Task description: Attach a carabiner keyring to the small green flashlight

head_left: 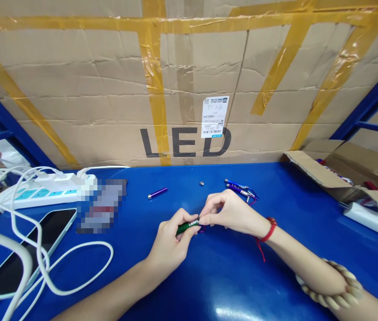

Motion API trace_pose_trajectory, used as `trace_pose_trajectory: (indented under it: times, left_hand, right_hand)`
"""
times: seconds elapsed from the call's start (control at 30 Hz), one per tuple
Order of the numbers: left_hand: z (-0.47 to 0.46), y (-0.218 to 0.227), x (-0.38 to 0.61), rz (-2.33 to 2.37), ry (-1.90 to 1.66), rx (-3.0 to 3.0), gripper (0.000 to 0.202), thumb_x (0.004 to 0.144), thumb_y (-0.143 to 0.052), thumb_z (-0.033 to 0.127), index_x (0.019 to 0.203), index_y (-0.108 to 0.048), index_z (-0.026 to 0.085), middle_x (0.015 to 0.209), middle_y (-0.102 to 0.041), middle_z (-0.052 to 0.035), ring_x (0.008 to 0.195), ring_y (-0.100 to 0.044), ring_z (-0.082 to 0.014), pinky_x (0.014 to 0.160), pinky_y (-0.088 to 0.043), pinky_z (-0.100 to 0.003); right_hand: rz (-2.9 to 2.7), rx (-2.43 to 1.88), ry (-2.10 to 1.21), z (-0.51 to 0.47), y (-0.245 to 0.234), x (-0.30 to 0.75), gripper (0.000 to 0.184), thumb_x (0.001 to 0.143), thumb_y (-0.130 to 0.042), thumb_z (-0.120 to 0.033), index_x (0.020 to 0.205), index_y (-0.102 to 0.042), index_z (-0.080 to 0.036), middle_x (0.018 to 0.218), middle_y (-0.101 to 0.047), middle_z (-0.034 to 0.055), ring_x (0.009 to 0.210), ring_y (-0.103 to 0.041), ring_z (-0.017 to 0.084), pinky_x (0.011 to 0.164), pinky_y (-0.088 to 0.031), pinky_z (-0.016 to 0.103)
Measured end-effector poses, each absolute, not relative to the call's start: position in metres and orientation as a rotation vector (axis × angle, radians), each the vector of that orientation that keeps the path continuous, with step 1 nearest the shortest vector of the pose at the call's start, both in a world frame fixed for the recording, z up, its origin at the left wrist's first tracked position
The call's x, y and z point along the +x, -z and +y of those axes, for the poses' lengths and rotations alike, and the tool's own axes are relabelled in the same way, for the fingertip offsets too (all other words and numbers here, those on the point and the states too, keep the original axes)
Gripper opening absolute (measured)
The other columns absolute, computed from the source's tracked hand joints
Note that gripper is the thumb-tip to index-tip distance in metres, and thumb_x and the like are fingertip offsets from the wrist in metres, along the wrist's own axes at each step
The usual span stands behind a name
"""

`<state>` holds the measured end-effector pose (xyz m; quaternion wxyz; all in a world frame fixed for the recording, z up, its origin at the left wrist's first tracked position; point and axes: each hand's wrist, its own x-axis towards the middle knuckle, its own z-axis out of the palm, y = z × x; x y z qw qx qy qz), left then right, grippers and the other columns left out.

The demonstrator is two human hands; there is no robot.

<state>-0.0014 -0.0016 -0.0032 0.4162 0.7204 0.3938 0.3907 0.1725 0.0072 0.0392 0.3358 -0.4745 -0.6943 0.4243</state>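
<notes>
- While the left hand (172,234) grips the green penlight (182,228) between thumb and curled fingers, probably to keep the barrel steady, its labelled end points toward the right hand (220,209).
- The right thumb and forefinger are narrowed onto that end, seemingly for fine control; any small part between them is hidden. A purple strap (202,229) hangs just below these fingertips.
- Beyond the left fingers lies a purple tube (157,193); a small metal piece (201,183) sits straight ahead of the right fingers, and blue and purple penlights (237,185) with straps lie just past the right knuckles, presumably set there for easy reach.
- The glossy blue tabletop (236,272) spreads beneath both hands.
- Well left of the fingers are a white power strip (42,191), looping white cables and a dark-screened smartphone (8,267).
- Far right of them stands an open carton (359,165), its contents partly hidden.
- Ahead of all the fingers, a taped cardboard wall (108,89) printed "LED" bears a shipping label (215,117), with blue metal framing at both sides.
</notes>
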Motion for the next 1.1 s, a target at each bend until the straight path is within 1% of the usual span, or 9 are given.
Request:
trace_pose_trajectory:
  times: [0.13, 0.27, 0.37, 0.5, 0.6, 0.7, 0.8, 0.93, 1.1]
  left_hand:
    - [-0.001, 0.002, 0.0, 0.999, -1.009, 1.803, 0.009, 0.078, -0.054, 0.023, 0.072, -0.049, 0.019, 0.064, -0.064, 0.0005, 0.059, -0.06, -0.0126, 0.054, -0.042, -0.018]
    - [-0.001, 0.0, 0.0, 1.004, -0.992, 1.815, 0.008, 0.077, -0.056, 0.023, 0.072, -0.051, 0.019, 0.067, -0.066, -0.0003, 0.06, -0.06, -0.013, 0.052, -0.041, -0.018]
    - [-0.001, -0.002, 0.001, 1.002, -0.948, 1.831, 0.004, 0.078, -0.055, 0.022, 0.08, -0.055, 0.019, 0.075, -0.068, -0.0012, 0.065, -0.062, -0.0136, 0.052, -0.042, -0.018]
    - [-0.002, -0.003, 0.0, 0.958, -0.908, 1.858, 0.012, 0.08, -0.052, 0.02, 0.092, -0.055, 0.02, 0.082, -0.069, -0.0014, 0.072, -0.064, -0.0137, 0.056, -0.045, -0.018]
    - [-0.003, -0.002, -0.001, 0.94, -0.892, 1.873, 0.007, 0.081, -0.051, 0.019, 0.088, -0.053, 0.02, 0.082, -0.069, -0.0017, 0.072, -0.065, -0.0137, 0.056, -0.046, -0.018]
    - [-0.004, -0.001, -0.002, 0.934, -0.888, 1.882, 0.005, 0.082, -0.05, 0.019, 0.086, -0.051, 0.021, 0.082, -0.068, -0.0014, 0.073, -0.064, -0.014, 0.057, -0.046, -0.019]
    - [-0.004, 0.0, -0.003, 0.923, -0.87, 1.937, 0.008, 0.083, -0.048, 0.019, 0.09, -0.051, 0.022, 0.085, -0.067, -0.0008, 0.076, -0.063, -0.0142, 0.063, -0.047, -0.02]
    - [-0.003, 0.004, -0.005, 0.91, -0.853, 1.99, 0.018, 0.085, -0.045, 0.019, 0.101, -0.051, 0.025, 0.09, -0.067, -0.0006, 0.081, -0.063, -0.0151, 0.072, -0.047, -0.023]
    - [-0.002, 0.006, -0.007, 0.915, -0.912, 2.054, 0.021, 0.085, -0.045, 0.017, 0.102, -0.054, 0.027, 0.091, -0.066, -0.0001, 0.083, -0.062, -0.015, 0.072, -0.047, -0.022]
  right_hand:
    - [-1.765, -1.312, -1.14, 0.006, -0.038, 0.172, 0.037, 0.063, -0.071, -0.047, 0.065, -0.069, -0.011, 0.057, -0.061, 0.0037, 0.047, -0.051, 0.008, 0.038, -0.037, 0.016]
    - [-1.723, -1.344, -1.305, 0.01, -0.034, 0.175, 0.035, 0.061, -0.072, -0.046, 0.067, -0.07, -0.011, 0.055, -0.061, 0.0026, 0.046, -0.051, 0.007, 0.034, -0.033, 0.013]
    - [-1.683, -1.351, -1.41, 0.014, -0.028, 0.179, 0.033, 0.058, -0.075, -0.043, 0.067, -0.07, -0.012, 0.053, -0.059, 0.0012, 0.047, -0.05, 0.006, 0.032, -0.032, 0.011]
    - [-1.674, -1.338, -1.445, 0.015, -0.025, 0.18, 0.027, 0.059, -0.075, -0.037, 0.067, -0.071, -0.011, 0.052, -0.059, 0.0004, 0.044, -0.047, 0.005, 0.033, -0.033, 0.01]
    - [-1.695, -1.33, -1.435, 0.013, -0.026, 0.179, 0.022, 0.059, -0.074, -0.032, 0.066, -0.071, -0.012, 0.052, -0.059, -0.0002, 0.043, -0.045, 0.004, 0.032, -0.034, 0.01]
    - [-1.709, -1.329, -1.404, 0.012, -0.027, 0.177, 0.02, 0.061, -0.072, -0.031, 0.067, -0.071, -0.012, 0.052, -0.058, -0.0002, 0.045, -0.048, 0.005, 0.032, -0.034, 0.01]
    - [-1.72, -1.34, -1.379, 0.01, -0.027, 0.175, 0.023, 0.061, -0.073, -0.033, 0.067, -0.07, -0.011, 0.052, -0.058, -0.0001, 0.045, -0.05, 0.006, 0.032, -0.037, 0.01]
    - [-1.711, -1.312, -1.371, 0.009, -0.027, 0.173, 0.029, 0.055, -0.077, -0.037, 0.063, -0.068, -0.011, 0.053, -0.058, -0.0003, 0.044, -0.051, 0.006, 0.031, -0.04, 0.012]
    - [-1.623, -1.308, -1.425, 0.006, -0.032, 0.169, 0.034, 0.05, -0.079, -0.039, 0.06, -0.065, -0.009, 0.049, -0.056, -0.0013, 0.043, -0.052, 0.007, 0.031, -0.043, 0.012]
